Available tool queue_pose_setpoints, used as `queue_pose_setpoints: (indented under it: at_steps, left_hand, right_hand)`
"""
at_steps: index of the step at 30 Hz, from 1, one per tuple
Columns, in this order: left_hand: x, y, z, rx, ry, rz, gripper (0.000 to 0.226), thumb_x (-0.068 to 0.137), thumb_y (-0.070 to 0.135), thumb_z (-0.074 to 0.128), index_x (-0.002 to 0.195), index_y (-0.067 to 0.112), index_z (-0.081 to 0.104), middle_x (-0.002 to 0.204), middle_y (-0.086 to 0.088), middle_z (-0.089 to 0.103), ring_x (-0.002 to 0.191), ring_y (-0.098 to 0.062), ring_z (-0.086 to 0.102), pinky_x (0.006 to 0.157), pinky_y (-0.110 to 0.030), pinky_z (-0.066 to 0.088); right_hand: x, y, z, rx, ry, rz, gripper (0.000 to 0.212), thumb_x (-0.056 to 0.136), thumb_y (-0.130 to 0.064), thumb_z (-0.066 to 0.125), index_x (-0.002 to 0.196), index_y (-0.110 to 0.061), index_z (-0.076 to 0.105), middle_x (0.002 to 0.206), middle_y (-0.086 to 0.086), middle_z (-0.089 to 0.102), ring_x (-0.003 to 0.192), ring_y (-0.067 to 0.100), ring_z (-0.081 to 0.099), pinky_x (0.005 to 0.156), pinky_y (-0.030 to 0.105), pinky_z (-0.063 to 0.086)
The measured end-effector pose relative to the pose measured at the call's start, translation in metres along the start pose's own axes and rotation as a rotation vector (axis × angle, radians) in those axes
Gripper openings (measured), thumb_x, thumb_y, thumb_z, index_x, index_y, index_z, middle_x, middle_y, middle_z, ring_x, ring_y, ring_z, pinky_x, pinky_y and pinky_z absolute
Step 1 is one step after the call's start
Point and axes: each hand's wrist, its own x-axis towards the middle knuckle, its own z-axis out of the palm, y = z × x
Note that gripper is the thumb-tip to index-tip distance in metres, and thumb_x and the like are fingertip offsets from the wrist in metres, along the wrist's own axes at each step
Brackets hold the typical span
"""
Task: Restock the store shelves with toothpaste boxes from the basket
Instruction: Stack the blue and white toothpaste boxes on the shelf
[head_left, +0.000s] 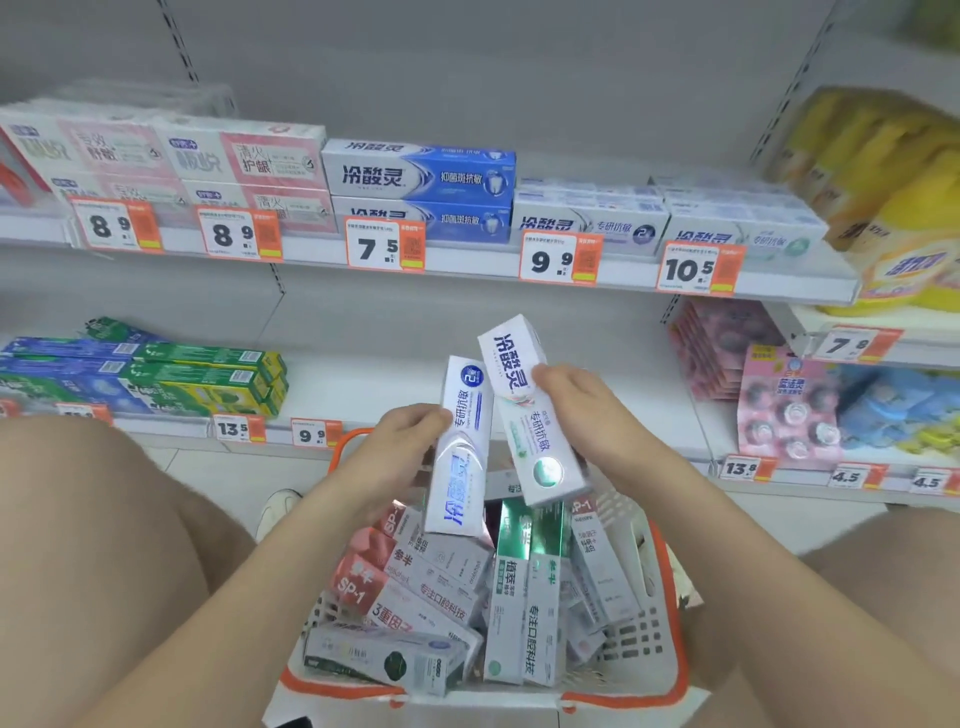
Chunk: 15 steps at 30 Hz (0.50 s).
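While over basket (337, 686), boxes (460, 457) seemingly within grips (402, 441)

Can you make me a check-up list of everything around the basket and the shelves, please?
Surface: white metal lower shelf, green toothpaste boxes at its left end.
Job's things: white plastic basket with orange rim, holding many loose toothpaste boxes.
Clutter: nothing seen.
Hands: left hand grips a white-and-blue toothpaste box; right hand grips a white toothpaste box with a green dot.
Cables: nothing seen.
Surroundings: upper shelf of stacked toothpaste boxes, orange price tags, yellow packs at right.
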Motion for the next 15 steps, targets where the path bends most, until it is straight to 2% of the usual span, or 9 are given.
queue_pose_setpoints:
  at_steps: [2, 3, 4, 5, 7, 8, 11, 13, 15]
  left_hand:
    - [0.000, 0.012, 0.005, 0.049, 0.044, 0.073, 0.026, 0.109, 0.027, 0.051, 0.115, 0.011, 0.071, 0.109, -0.019, 0.077, 0.086, -0.027, 0.072, 0.078, -0.042, 0.059]
    - [0.000, 0.021, 0.009, 0.070, 0.066, 0.122, 0.024, 0.107, 0.029, 0.055, 0.113, 0.014, 0.073, 0.108, -0.018, 0.077, 0.086, -0.026, 0.073, 0.081, -0.043, 0.059]
    - [0.000, 0.031, 0.011, 0.120, 0.098, 0.190, 0.023, 0.104, 0.035, 0.058, 0.110, 0.019, 0.074, 0.106, -0.014, 0.078, 0.087, -0.026, 0.075, 0.083, -0.044, 0.058]
    - [0.000, 0.041, 0.013, 0.201, 0.133, 0.263, 0.026, 0.099, 0.042, 0.060, 0.109, 0.024, 0.075, 0.104, -0.007, 0.078, 0.089, -0.025, 0.076, 0.085, -0.044, 0.058]
    - [0.003, 0.065, 0.021, 0.363, 0.162, 0.393, 0.028, 0.096, 0.047, 0.058, 0.113, 0.031, 0.073, 0.104, 0.005, 0.077, 0.090, -0.016, 0.076, 0.085, -0.043, 0.060]
    - [0.004, 0.076, 0.025, 0.412, 0.167, 0.457, 0.026, 0.100, 0.042, 0.057, 0.119, 0.031, 0.070, 0.104, 0.008, 0.076, 0.089, -0.012, 0.075, 0.086, -0.042, 0.060]
    - [0.018, 0.111, 0.044, 0.572, 0.183, 0.629, 0.023, 0.107, 0.033, 0.049, 0.124, 0.028, 0.063, 0.104, 0.008, 0.073, 0.089, -0.014, 0.068, 0.083, -0.039, 0.054]
    - [0.028, 0.135, 0.058, 0.720, 0.222, 0.753, 0.028, 0.109, 0.035, 0.039, 0.128, 0.026, 0.058, 0.108, 0.001, 0.068, 0.097, -0.022, 0.059, 0.087, -0.042, 0.048]
    - [0.038, 0.160, 0.071, 0.884, 0.278, 0.798, 0.029, 0.110, 0.037, 0.031, 0.128, 0.027, 0.052, 0.108, -0.002, 0.060, 0.103, -0.028, 0.054, 0.092, -0.049, 0.046]
  right_hand:
    - [-0.003, -0.010, -0.004, 0.013, 0.050, -0.006, 0.039, 0.106, -0.038, 0.045, 0.103, -0.005, 0.064, 0.085, 0.012, 0.078, 0.068, 0.024, 0.071, 0.062, 0.032, 0.051]
    - [-0.003, -0.015, -0.007, 0.080, 0.062, 0.013, 0.038, 0.105, -0.036, 0.044, 0.102, -0.003, 0.063, 0.095, 0.022, 0.077, 0.074, 0.033, 0.073, 0.066, 0.043, 0.054]
    - [-0.006, -0.023, -0.010, 0.149, 0.073, 0.038, 0.033, 0.104, -0.034, 0.045, 0.101, -0.006, 0.062, 0.102, 0.026, 0.076, 0.083, 0.042, 0.075, 0.075, 0.056, 0.059]
    - [-0.007, -0.030, -0.014, 0.204, 0.088, 0.044, 0.026, 0.104, -0.033, 0.048, 0.104, -0.011, 0.063, 0.104, 0.026, 0.076, 0.091, 0.046, 0.075, 0.085, 0.063, 0.058]
    - [-0.007, -0.048, -0.028, 0.291, 0.126, -0.049, 0.023, 0.104, -0.031, 0.055, 0.120, -0.016, 0.062, 0.106, 0.019, 0.077, 0.096, 0.043, 0.076, 0.092, 0.064, 0.057]
    - [-0.007, -0.058, -0.034, 0.289, 0.164, -0.134, 0.025, 0.104, -0.031, 0.058, 0.126, -0.018, 0.060, 0.106, 0.013, 0.079, 0.095, 0.036, 0.078, 0.092, 0.058, 0.060]
    - [-0.005, -0.082, -0.067, -0.072, 0.363, -0.508, 0.034, 0.107, -0.029, 0.056, 0.140, -0.032, 0.053, 0.117, -0.005, 0.076, 0.096, 0.015, 0.073, 0.087, 0.035, 0.057]
    - [0.007, -0.087, -0.097, -0.368, 0.536, -0.666, 0.045, 0.107, -0.027, 0.051, 0.151, -0.034, 0.043, 0.130, -0.005, 0.067, 0.109, 0.019, 0.063, 0.093, 0.037, 0.048]
    - [0.026, -0.092, -0.131, -0.607, 0.794, -0.615, 0.053, 0.105, -0.025, 0.049, 0.155, -0.038, 0.037, 0.130, 0.005, 0.058, 0.117, 0.032, 0.053, 0.103, 0.049, 0.041]
